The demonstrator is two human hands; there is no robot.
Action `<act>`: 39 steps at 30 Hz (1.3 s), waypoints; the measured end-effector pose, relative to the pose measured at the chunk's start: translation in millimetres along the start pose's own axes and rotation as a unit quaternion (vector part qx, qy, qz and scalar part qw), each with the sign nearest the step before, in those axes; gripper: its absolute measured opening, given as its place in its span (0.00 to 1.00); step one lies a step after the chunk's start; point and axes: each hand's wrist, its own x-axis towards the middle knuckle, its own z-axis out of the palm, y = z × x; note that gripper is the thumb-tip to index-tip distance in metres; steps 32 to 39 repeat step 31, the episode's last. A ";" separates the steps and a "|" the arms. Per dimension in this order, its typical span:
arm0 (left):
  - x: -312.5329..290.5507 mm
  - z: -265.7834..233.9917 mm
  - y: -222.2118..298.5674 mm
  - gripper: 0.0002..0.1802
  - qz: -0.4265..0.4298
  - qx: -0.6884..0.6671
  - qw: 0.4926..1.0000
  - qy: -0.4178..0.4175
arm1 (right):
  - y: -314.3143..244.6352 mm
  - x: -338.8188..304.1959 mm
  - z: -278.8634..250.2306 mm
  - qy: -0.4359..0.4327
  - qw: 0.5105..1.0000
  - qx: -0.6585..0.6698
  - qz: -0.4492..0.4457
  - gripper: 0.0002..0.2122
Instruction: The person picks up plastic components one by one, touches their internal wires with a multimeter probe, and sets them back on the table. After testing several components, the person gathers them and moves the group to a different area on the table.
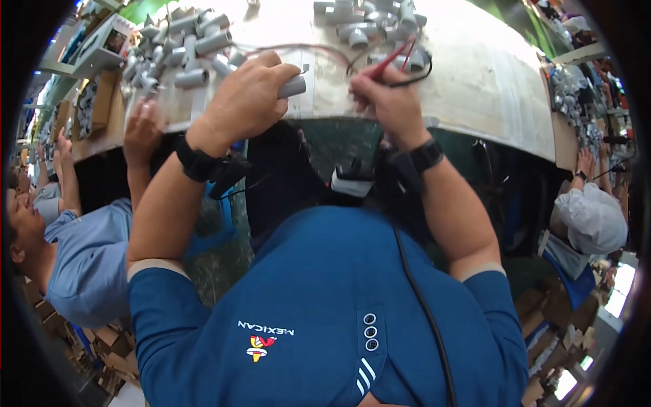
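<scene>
My left hand (245, 96) is closed around a grey cylindrical plastic part (293, 86) just above the table's near edge. A small dark metal tip stands out at the top of that part. To its right, my right hand (392, 102) pinches a red pen-like test probe (388, 64), which slants up and to the right. A black lead (420, 76) loops beside the same fingers; whether they grip it too I cannot tell. Thin red and dark wires (298, 47) run across the table between my hands.
Grey cylindrical parts lie in a heap (183, 51) beyond my left hand and another (373, 24) at the far middle of the white table (491, 81). A co-worker's hand (144, 125) is close by my left forearm. Another person (590, 217) sits at right.
</scene>
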 end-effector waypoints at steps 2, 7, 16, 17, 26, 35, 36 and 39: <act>-13.6 3.0 9.3 0.22 0.021 0.027 0.999 -0.029 | -1.7 5.8 7.1 -0.009 0.999 0.009 -0.045 0.07; -22.5 9.3 19.5 0.20 0.084 0.101 0.990 -0.050 | 6.1 13.4 35.2 -0.013 0.999 0.010 -0.036 0.08; -17.8 13.8 29.8 0.21 0.097 0.097 0.988 -0.070 | 11.4 12.4 49.1 -0.011 0.990 -0.110 -0.085 0.10; -17.0 13.3 30.0 0.21 0.097 0.097 0.988 -0.071 | 12.6 12.3 48.9 -0.009 0.990 -0.111 -0.087 0.10; -10.7 11.8 31.2 0.21 0.107 0.100 0.987 -0.064 | 17.5 18.5 48.8 0.006 0.974 -0.180 -0.136 0.10; -10.7 13.0 30.0 0.22 0.108 0.099 0.987 -0.061 | 26.1 21.8 49.8 0.028 0.952 -0.241 -0.184 0.09; -10.7 13.0 30.0 0.22 0.108 0.099 0.987 -0.061 | 26.1 21.8 49.8 0.028 0.952 -0.241 -0.184 0.09; -10.7 13.0 30.0 0.22 0.108 0.099 0.987 -0.061 | 26.1 21.8 49.8 0.028 0.952 -0.241 -0.184 0.09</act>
